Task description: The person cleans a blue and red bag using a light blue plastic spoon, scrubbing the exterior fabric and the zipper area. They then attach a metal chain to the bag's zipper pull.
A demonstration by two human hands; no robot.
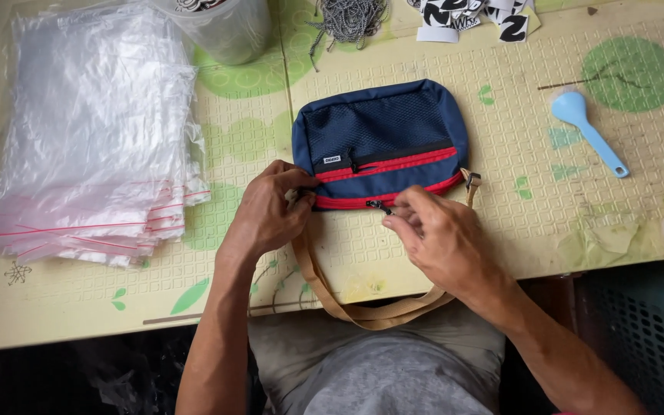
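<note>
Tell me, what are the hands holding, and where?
The left hand grips the navy pouch at its lower left corner. The right hand pinches the zipper pull on its bottom red zipper.

The worktop [578, 223] has a pale yellow cover with green patterns. On it lie a navy pouch [380, 142] with red zippers, a stack of clear plastic bags [90, 131], a light blue spoon [587, 129], a transparent cup [220, 27] and a bundle of grey cord [347, 19].

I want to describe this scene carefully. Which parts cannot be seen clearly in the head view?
- Zipper pull: too small, partly hidden by the right hand fingers.
- Navy pouch left corner: covered by the left hand.
- Tan strap: partly behind both wrists.
- Plastic cup: cut off by the top edge.
</note>
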